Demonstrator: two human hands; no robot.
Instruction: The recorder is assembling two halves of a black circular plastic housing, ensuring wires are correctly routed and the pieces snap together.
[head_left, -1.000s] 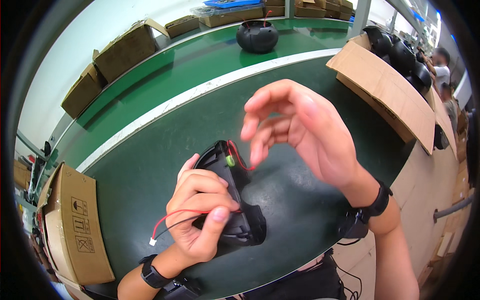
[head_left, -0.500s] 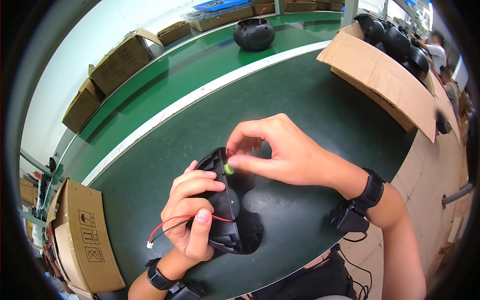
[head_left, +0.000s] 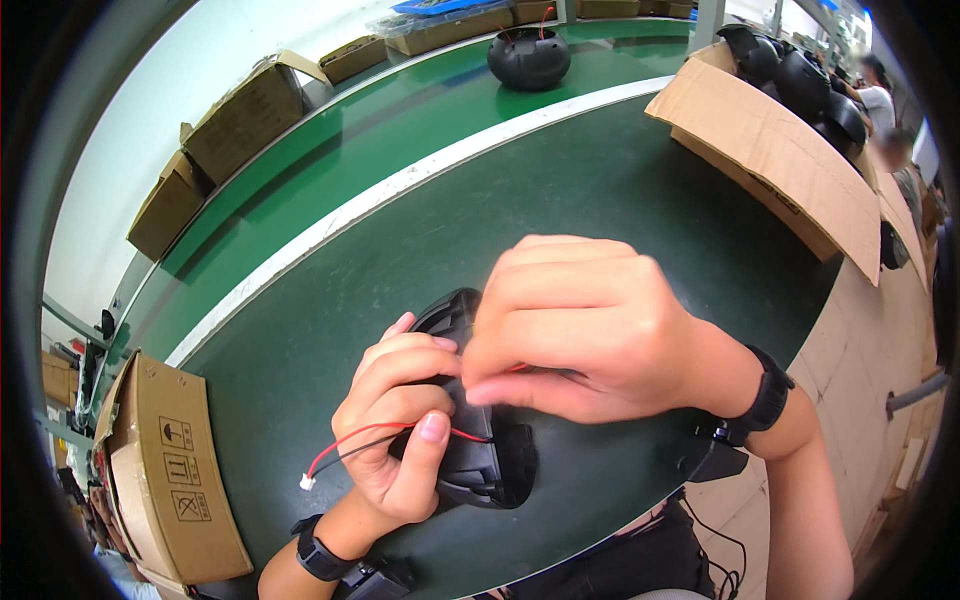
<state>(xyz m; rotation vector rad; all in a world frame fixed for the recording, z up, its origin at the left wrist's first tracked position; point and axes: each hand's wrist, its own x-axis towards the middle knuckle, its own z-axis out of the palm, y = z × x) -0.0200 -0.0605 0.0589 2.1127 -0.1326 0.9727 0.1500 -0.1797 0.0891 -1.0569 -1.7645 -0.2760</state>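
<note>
My left hand point(head_left: 395, 425) grips a curved black plastic shell point(head_left: 470, 465), fingers over its side and thumb on the near part. A red and black wire pair point(head_left: 365, 433) runs from the shell across my left fingers to a small white connector point(head_left: 307, 482). Over the shell's right edge, my right hand point(head_left: 580, 325) is closed in a pinch. A short bit of red wire point(head_left: 518, 368) shows between its fingers and thumb. Its fingertips and the part of the shell beneath are hidden.
A cardboard box point(head_left: 175, 470) stands at the left, an open carton point(head_left: 770, 165) with black shells point(head_left: 800, 85) at the far right. Across the white strip point(head_left: 420, 165), a round black housing point(head_left: 530, 60) with red wires sits on the green surface. More boxes point(head_left: 245, 115) line the back; people are beyond.
My right hand has turned and come down toward me over the shell, closing up. The green piece seen earlier at the shell's edge is now covered. My left hand keeps its hold.
</note>
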